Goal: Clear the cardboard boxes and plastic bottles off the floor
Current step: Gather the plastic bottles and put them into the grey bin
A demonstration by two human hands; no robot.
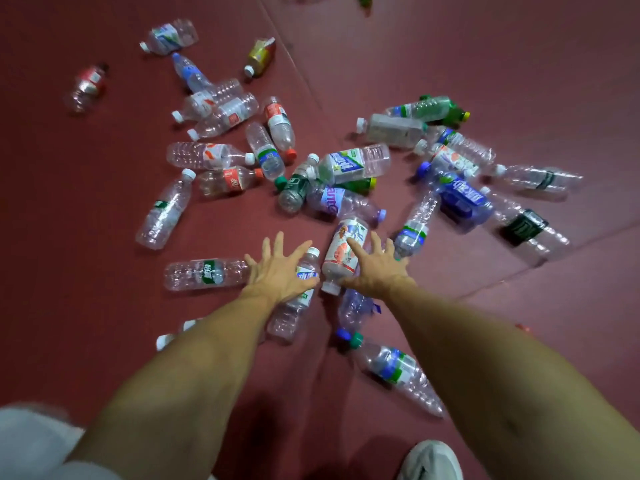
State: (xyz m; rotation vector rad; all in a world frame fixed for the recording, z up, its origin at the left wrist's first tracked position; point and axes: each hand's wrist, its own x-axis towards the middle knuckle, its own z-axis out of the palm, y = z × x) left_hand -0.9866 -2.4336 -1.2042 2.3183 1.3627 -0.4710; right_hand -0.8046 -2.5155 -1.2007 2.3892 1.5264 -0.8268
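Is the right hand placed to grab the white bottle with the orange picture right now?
Probably yes: the right hand is open, its fingers spread beside and over the white bottle, and nothing lies on top of it.

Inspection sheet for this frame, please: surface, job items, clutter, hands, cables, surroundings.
Surface: dark red floor with seams running across it.
Job's things: dozens of plastic bottles, empty-looking, lying on their sides and scattered or piled; no cardboard boxes in view.
Clutter: nothing seen apart from the bottles.
Grippers: left hand, fingers spread, over a blue-labelled bottle; right hand, fingers spread, over an orange-and-white-labelled bottle. Neither grips anything.
Cables: nothing seen.
Surroundings: white shoe at the bottom edge, pale cloth at the lower left.
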